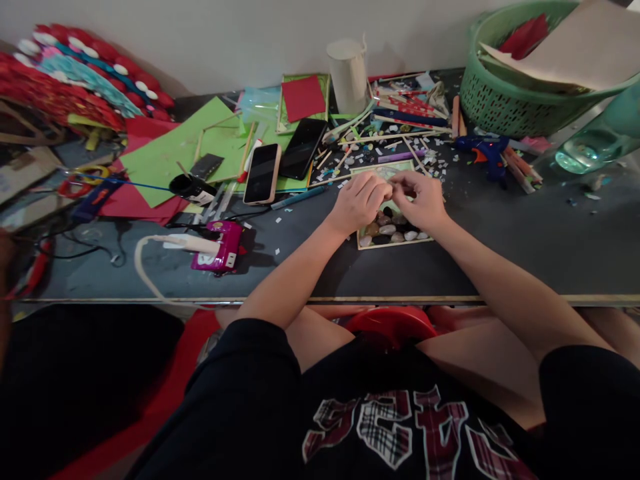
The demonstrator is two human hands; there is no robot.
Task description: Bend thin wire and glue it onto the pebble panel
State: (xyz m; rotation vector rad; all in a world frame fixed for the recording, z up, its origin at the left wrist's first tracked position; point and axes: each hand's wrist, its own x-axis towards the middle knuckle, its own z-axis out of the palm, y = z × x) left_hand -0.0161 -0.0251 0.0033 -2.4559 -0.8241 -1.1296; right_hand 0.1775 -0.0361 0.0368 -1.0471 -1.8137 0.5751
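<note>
My left hand (361,202) and my right hand (419,200) meet fingertip to fingertip above a small framed panel (395,246) on the table. Both have their fingers bent and pinched together; whatever lies between them is too small to make out. Smooth pebbles (397,237) in grey, white, brown and black fill the near part of the panel, inside its pale stick border. Its far part is mostly covered by my hands. A purple stick (401,156) lies just beyond them, among scattered paper bits.
Behind are two phones (263,173), a white cup (347,77) and green paper (173,150). A blue glue gun (484,155), a green basket (505,100) and a water bottle (603,133) stand right. Left is a purple power adapter (229,247) with a white cable; another person sits far left.
</note>
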